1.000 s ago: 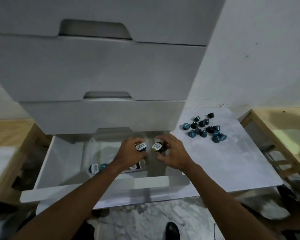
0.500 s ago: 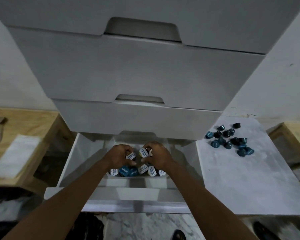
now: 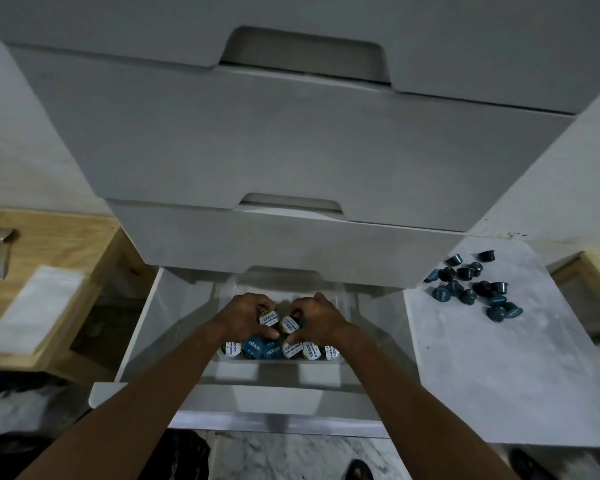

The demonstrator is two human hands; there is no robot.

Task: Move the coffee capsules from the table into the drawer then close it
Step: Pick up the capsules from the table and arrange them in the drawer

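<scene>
The bottom white drawer [image 3: 142, 327] stands pulled out, with a clear plastic tray [image 3: 340, 299] inside. Both my hands reach into the tray. My left hand [image 3: 246, 315] holds a white-lidded coffee capsule [image 3: 269, 318]. My right hand [image 3: 317, 317] holds another capsule [image 3: 289, 324] right beside it. Below my fingers a row of several capsules [image 3: 257, 348], white-lidded and blue-lidded, lies along the tray's near wall. A heap of several dark and blue capsules [image 3: 471, 285] lies on the white table [image 3: 499, 375] to the right.
Closed white drawers [image 3: 274, 143] rise above the open one. A wooden stand [image 3: 49, 244] on the left carries a white sheet [image 3: 32, 306] and a metal tool [image 3: 2, 251]. Another wooden frame [image 3: 596, 271] is at the far right. Marble floor shows below.
My head has turned left and moved closer, so the drawer sits centred. Both hands have gone deeper and lower into the tray, each still holding a capsule.
</scene>
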